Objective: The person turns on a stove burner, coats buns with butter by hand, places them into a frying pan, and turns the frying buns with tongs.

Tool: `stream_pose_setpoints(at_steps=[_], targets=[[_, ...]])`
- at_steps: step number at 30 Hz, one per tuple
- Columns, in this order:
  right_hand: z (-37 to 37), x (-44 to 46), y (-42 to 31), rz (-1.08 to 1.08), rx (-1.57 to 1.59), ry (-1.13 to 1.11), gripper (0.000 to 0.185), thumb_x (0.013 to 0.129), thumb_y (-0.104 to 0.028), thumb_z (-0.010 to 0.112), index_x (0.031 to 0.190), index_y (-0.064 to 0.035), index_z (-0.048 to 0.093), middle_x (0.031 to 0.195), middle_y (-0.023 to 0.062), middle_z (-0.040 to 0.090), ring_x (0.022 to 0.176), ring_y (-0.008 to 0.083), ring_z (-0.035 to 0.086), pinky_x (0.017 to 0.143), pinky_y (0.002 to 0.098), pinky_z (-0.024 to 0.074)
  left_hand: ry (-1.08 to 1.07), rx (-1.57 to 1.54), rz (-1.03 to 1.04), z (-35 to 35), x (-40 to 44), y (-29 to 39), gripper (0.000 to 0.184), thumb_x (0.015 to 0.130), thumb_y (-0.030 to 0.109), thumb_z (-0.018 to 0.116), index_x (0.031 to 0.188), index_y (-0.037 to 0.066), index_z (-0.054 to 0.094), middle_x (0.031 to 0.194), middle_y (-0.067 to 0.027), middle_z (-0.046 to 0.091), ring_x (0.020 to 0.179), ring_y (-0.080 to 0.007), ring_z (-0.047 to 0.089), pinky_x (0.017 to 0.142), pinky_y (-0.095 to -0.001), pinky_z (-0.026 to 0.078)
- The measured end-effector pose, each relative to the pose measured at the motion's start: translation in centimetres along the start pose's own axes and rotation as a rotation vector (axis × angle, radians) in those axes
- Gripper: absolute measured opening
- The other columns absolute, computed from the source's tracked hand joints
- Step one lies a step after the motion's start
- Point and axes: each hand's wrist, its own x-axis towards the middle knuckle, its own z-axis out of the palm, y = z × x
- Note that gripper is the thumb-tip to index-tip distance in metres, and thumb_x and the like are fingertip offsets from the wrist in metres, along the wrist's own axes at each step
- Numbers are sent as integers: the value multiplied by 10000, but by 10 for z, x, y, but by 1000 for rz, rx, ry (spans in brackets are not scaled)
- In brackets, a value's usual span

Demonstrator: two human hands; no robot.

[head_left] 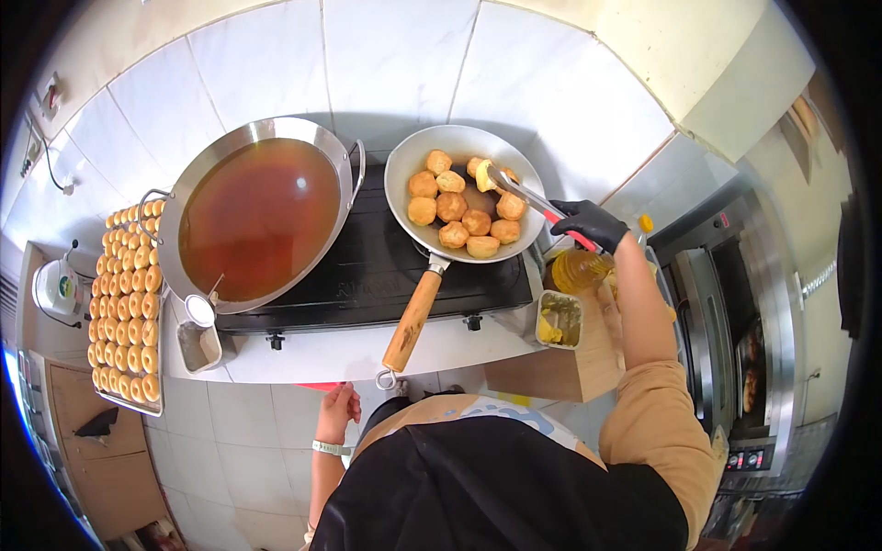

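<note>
My right hand [591,225], in a black glove, is closed on red-handled metal tongs [533,197]. The tong tips are at a pale yellow piece [484,175] at the upper right inside the frying pan [401,156]. Several round golden-brown pieces [451,206] lie in oil in that pan, whose wooden handle [413,317] points toward my body. My left hand [341,404] is bare, below the counter edge, with its fingers curled beside something red [317,386]; what it holds, if anything, cannot be made out.
A wide pan of brown oil [262,216] sits left on the black stove [367,292]. Ring-shaped pieces fill a tray [162,367] at far left. Metal containers [197,347] [560,321] flank the stove. An oil bottle [579,271] stands by my right wrist; an oven [707,312] is at right.
</note>
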Motion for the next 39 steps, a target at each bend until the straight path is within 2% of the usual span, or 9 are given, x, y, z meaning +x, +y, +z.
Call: stream_pose_setpoints(at_steps=[3, 7, 8, 18, 23, 31, 34, 37, 39], targets=[[-7, -5, 4, -16, -15, 18, 568, 675, -191, 653, 1211, -65, 514, 761, 12, 583, 633, 112, 526, 605, 251, 468, 20, -16, -2, 3, 0, -6, 295, 899, 257, 476, 702, 39, 507, 522, -26, 470, 423, -116, 451, 397, -238, 373], [16, -7, 0, -294, -862, 263, 638, 640, -249, 659, 1235, -104, 480, 910, 158, 628, 852, 293, 597, 753, 367, 470, 24, -23, 5, 9, -5, -7, 287, 899, 266, 478, 716, 47, 505, 532, -25, 476, 435, -125, 463, 407, -243, 382], [13, -7, -3, -302, -843, 252, 623, 650, -287, 638, 1234, -141, 475, 937, 194, 606, 867, 339, 579, 751, 402, 469, 17, -21, 8, 11, -6, -7, 283, 900, 270, 477, 720, 52, 504, 535, -25, 478, 441, -129, 469, 412, -248, 386], [29, -12, -23, -351, -883, 370, 585, 634, -189, 610, 1211, -190, 510, 850, 137, 611, 790, 312, 587, 709, 401, 472, 88, -41, 27, 18, -16, -7, 273, 894, 234, 484, 711, 33, 511, 527, -22, 470, 426, -114, 450, 403, -234, 373], [53, 17, -14, -423, -1017, 243, 575, 651, -168, 594, 1217, -191, 498, 856, 136, 596, 785, 297, 594, 685, 390, 478, 79, -36, 24, 25, -15, -11, 301, 896, 252, 485, 680, 42, 497, 516, -18, 457, 424, -110, 440, 416, -234, 368], [47, -42, -11, -527, -477, 547, 628, 654, -200, 620, 1257, -156, 451, 835, 163, 589, 773, 338, 582, 694, 402, 470, -48, 167, 67, 37, -6, -20, 321, 904, 269, 471, 671, 48, 480, 521, -12, 437, 442, -96, 426, 429, -236, 362], [54, -42, 23, -352, -563, 411, 645, 662, -182, 628, 1276, -146, 433, 850, 170, 596, 737, 285, 601, 700, 354, 475, -260, 264, 108, 59, 6, -20, 218, 900, 225, 471, 813, 33, 528, 625, -21, 498, 550, -96, 476, 499, -230, 403], [63, -70, 40, -398, 3, 506, 672, 667, -154, 636, 1300, -133, 408, 869, 168, 595, 685, 163, 567, 695, 291, 471, -450, 501, 276, 92, 29, -20, 206, 895, 192, 477, 1027, 43, 531, 826, -39, 586, 743, -99, 546, 627, -219, 447], [82, -89, 58, -464, 259, 600, 709, 650, -93, 661, 1308, -88, 396, 887, 85, 595, 706, 85, 497, 671, 242, 451, -546, 721, 387, 108, 58, -27, 252, 893, 218, 491, 1069, 39, 516, 862, -51, 595, 765, -109, 562, 639, -228, 456]])
